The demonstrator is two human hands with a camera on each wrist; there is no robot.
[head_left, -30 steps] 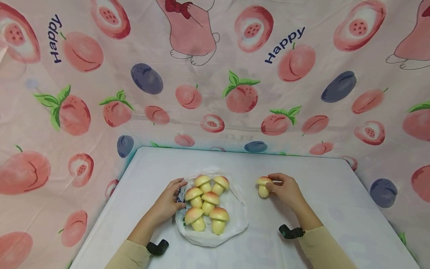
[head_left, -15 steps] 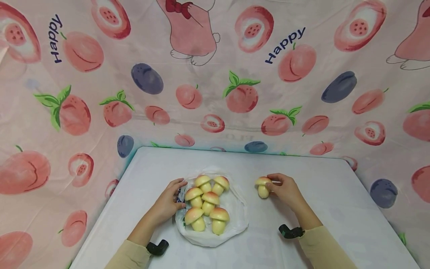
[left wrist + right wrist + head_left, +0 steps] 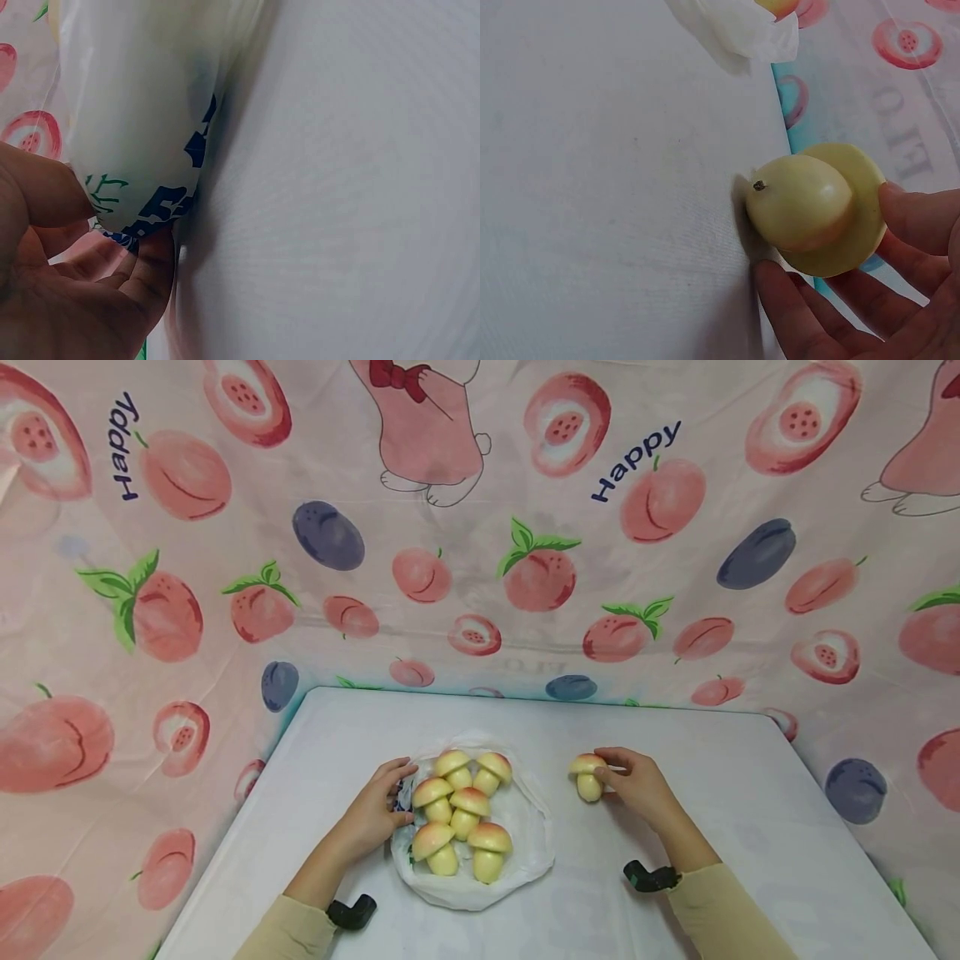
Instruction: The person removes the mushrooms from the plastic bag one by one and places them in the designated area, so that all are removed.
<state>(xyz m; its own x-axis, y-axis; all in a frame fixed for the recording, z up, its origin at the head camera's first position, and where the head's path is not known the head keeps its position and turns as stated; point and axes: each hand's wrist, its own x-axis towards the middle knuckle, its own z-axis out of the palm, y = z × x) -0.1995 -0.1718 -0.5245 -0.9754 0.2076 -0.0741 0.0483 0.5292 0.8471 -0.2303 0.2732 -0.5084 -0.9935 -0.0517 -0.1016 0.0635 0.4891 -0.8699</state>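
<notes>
My right hand (image 3: pixel 636 783) holds a mushroom-shaped piece (image 3: pixel 588 778), pale yellow with a reddish blush on its cap, to the right of the plastic bag. In the right wrist view, the thumb presses the cap (image 3: pixel 859 202) and the fingers curve below it; a small dark spot marks the rounded end of the stem. My left hand (image 3: pixel 369 810) grips the left side of the white plastic bag (image 3: pixel 525 860). Close up, thumb and fingers pinch the printed end of the bag (image 3: pixel 142 150), which bears blue and green marks. Several similar mushroom pieces (image 3: pixel 467 810) sit in the rolled-down bag.
A white cloth covers the table (image 3: pixel 675 735). Behind and beside it hangs a pink fruit-print curtain (image 3: pixel 480 552). Each wrist carries a black camera mount, one at the left wrist (image 3: pixel 352 912) and one at the right wrist (image 3: pixel 649 877).
The held mushroom piece has shifted very slightly left and tilted a little with the right hand's fingers. The left hand, the bag and the pieces in it stay where they were.
</notes>
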